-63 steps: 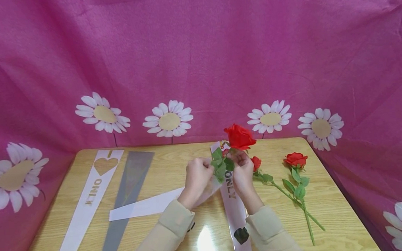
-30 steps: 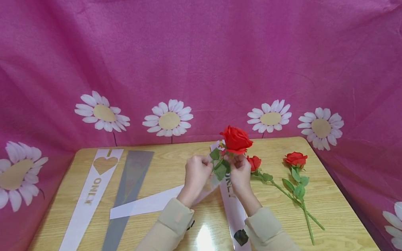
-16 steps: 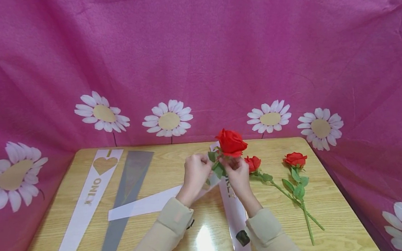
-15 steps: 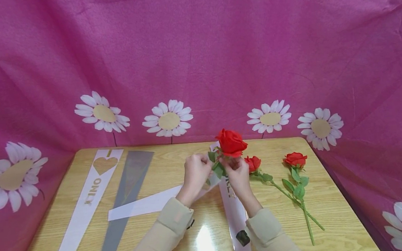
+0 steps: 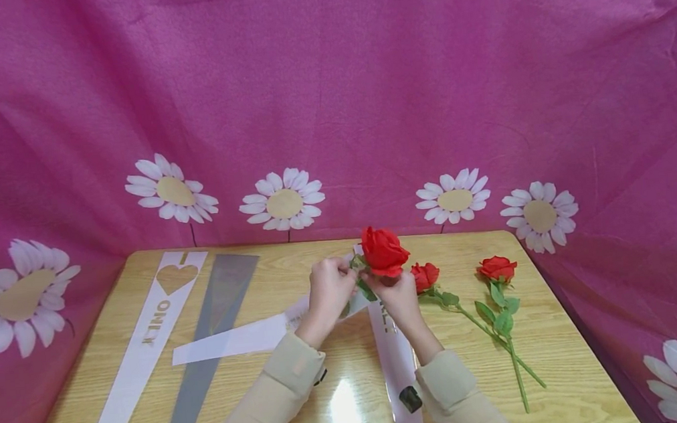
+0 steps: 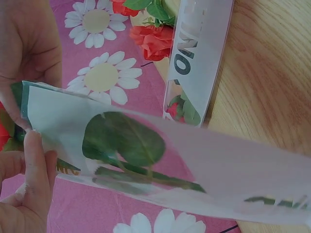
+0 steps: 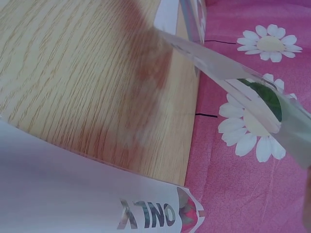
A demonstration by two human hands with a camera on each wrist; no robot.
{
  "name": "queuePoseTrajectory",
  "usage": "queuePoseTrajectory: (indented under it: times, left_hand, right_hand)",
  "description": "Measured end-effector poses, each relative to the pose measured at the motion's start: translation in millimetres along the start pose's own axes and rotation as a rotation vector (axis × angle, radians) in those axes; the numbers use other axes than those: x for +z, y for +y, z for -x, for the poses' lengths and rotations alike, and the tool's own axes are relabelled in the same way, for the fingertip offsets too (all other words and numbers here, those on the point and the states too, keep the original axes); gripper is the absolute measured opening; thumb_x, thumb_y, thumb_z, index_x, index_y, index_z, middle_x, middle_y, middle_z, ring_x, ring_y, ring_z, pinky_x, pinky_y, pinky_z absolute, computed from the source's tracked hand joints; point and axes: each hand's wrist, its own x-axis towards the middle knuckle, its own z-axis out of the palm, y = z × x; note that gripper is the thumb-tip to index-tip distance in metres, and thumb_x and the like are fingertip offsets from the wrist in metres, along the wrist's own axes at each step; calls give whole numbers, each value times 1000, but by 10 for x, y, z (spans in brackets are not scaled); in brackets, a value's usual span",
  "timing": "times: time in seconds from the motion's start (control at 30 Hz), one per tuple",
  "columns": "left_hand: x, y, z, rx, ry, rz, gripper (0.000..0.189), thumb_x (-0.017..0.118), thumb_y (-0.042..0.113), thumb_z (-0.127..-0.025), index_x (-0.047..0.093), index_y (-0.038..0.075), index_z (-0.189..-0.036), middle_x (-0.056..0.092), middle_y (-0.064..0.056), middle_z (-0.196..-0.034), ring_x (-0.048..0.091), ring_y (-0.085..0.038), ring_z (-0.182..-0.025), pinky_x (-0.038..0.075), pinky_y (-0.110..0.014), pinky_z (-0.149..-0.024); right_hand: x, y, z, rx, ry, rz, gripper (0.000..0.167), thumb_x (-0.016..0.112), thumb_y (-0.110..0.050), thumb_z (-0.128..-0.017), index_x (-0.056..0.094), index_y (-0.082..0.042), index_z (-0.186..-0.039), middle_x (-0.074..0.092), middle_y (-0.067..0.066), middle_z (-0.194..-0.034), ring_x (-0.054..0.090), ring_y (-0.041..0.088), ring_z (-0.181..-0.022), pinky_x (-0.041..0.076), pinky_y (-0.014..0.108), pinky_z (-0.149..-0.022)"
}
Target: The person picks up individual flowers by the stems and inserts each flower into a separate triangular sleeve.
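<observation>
My left hand [image 5: 330, 293] pinches the mouth of a white and clear flower sleeve [image 5: 235, 339], which slants down to the left above the table. Just under the red bloom, my right hand [image 5: 397, 297] grips an artificial rose [image 5: 384, 251]. Its stem and green leaves [image 6: 124, 138] show through the sleeve's clear window in the left wrist view, while the bloom stays outside. Both hands meet around the sleeve's mouth. Beneath the right forearm lies another sleeve [image 5: 397, 367] lettered ONLY, with red and green visible inside its tip [image 7: 188, 211] in the right wrist view.
On the right of the wooden table [image 5: 467, 375], two loose roses lie with crossed stems, one bloom [image 5: 497, 269] farther right than the other bloom [image 5: 425, 276]. A flat white sleeve [image 5: 140, 363] and a grey one [image 5: 211, 350] lie left. A pink daisy-print cloth [image 5: 329, 105] stands behind.
The rose has moved down and to the left with my right hand, its leaves passing into the sleeve. The sleeve's narrow end has shifted slightly left. My left hand has hardly moved.
</observation>
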Motion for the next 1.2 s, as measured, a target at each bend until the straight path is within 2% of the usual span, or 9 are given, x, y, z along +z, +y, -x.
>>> queuePoseTrajectory:
  times: [0.1, 0.27, 0.57, 0.8, 0.9, 1.07, 1.13, 1.2]
  left_hand:
    - [0, -4, -2, -5, -7, -2, 8, 59, -3, -78, 66, -5, -75, 65, -10, -64, 59, -9, -44, 48, -18, -42]
    - [-2, -4, -1, -3, -12, -4, 7, 60, -4, -77, 67, -5, -78, 65, -10, -65, 58, -8, -45, 48, -18, -43]
    - [-7, -3, 1, 4, -8, 1, 8, 58, -4, -77, 67, -4, -77, 64, -8, -61, 57, -8, -45, 47, -18, -44]
    - [-1, -13, 9, 27, 6, -14, 10, 57, -4, -75, 67, -3, -72, 63, -8, -59, 57, -7, -43, 46, -18, -43]
    - [-2, -7, 13, 31, 7, -15, 11, 56, -5, -75, 67, -3, -72, 64, -8, -59, 57, -7, -43, 46, -18, -42]
    - [-3, -7, 23, 51, 25, -38, 12, 56, -5, -74, 66, -2, -70, 63, -7, -56, 56, -7, -41, 45, -18, -41]
    - [-2, -7, 27, 56, 27, -43, 12, 56, -5, -74, 66, -2, -70, 63, -7, -56, 56, -7, -41, 45, -17, -41]
    - [-1, -5, 29, 56, 26, -42, 12, 56, -5, -74, 67, -2, -70, 63, -7, -57, 57, -8, -42, 45, -17, -41]
  right_hand:
    - [1, 15, -6, 1, 4, 83, 29, 73, -3, -72, 63, 7, -98, 66, 19, -87, 52, 7, -69, 47, 22, -64]
    - [4, -3, -4, 9, 9, 201, 28, 75, -8, -69, 64, 7, -91, 63, 15, -74, 45, 15, -61, 41, 26, -53]
    - [8, 2, -6, 55, -9, 244, 33, 78, -10, -67, 63, 6, -92, 63, 15, -75, 46, 16, -62, 41, 26, -53]
    - [19, 19, -5, 82, -25, 272, 28, 76, -8, -66, 63, 7, -85, 61, 13, -68, 49, 15, -60, 43, 27, -54]
    - [34, 43, -2, 52, -22, 279, 31, 75, -6, -65, 62, 10, -87, 63, 17, -71, 53, 20, -63, 46, 31, -57]
    - [48, 77, 3, -45, -30, 280, 53, 73, -4, -63, 53, 10, -110, 64, 24, -83, 59, 30, -74, 50, 39, -67]
    - [49, 79, 6, -62, -39, 272, 61, 72, -3, -63, 47, 9, -117, 63, 24, -86, 59, 31, -75, 50, 39, -68]
    - [51, 80, 6, -62, -43, 268, 62, 71, -2, -62, 46, 8, -119, 63, 24, -86, 58, 31, -75, 50, 39, -67]
